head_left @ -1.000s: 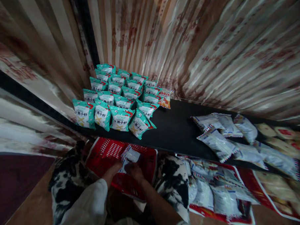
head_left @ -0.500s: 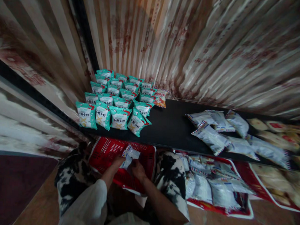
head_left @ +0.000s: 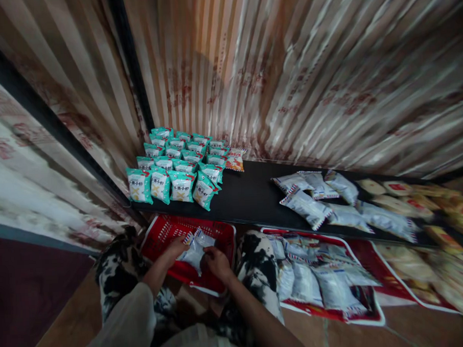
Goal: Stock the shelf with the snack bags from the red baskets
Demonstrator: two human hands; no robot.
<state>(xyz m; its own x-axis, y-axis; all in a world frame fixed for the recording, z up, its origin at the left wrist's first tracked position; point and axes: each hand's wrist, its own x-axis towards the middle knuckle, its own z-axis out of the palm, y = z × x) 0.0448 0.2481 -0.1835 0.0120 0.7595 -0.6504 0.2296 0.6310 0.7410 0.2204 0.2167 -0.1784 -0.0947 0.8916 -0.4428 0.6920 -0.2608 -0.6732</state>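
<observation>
Above the red basket (head_left: pixel 161 233) between my knees, my left hand (head_left: pixel 175 248) is closed on the left edge of a silvery-white snack bag (head_left: pixel 192 256) with a striped seam. A second pale bag (head_left: pixel 206 239) lies against it, or may be part of the same one; the overlap hides which. My right hand (head_left: pixel 217 262) has its fingers pinched at the right side of the bag. On the black shelf (head_left: pixel 240 198) just beyond stand several rows of teal-and-white snack bags (head_left: pixel 182 186).
An orange-and-white bag (head_left: pixel 235 160) stands beside the teal rows. Farther right on the shelf lie several silvery-white bags (head_left: pixel 305 206) and yellowish packs (head_left: pixel 401 204). Another red basket (head_left: pixel 377 310) full of silvery bags is at my right knee. A dark post (head_left: pixel 129 60) rises at the shelf's left.
The view has shifted, so the shelf goods appear slightly lower and farther left. The snack bag looks more spread out between my hands, which both stay at the basket.
</observation>
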